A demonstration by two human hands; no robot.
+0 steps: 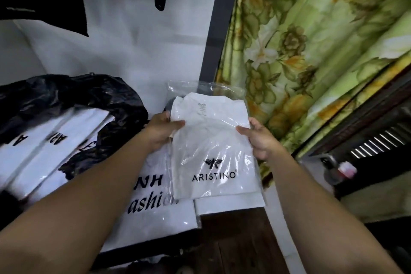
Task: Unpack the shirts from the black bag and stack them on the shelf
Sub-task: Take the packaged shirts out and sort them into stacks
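A left hand [163, 132] and right hand [261, 139] pinch opposite sides of a white folded shirt in clear plastic [213, 147], above white packets [229, 204] near the dark wooden shelf [240, 238] right edge; a crumpled black plastic bag [66, 95] lies left. Best lowered flat, edges aligned.

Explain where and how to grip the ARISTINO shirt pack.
Take the ARISTINO shirt pack by both side edges, a hand from each side, as the left hand and right hand do: flat and floppy, it would likely sag otherwise.
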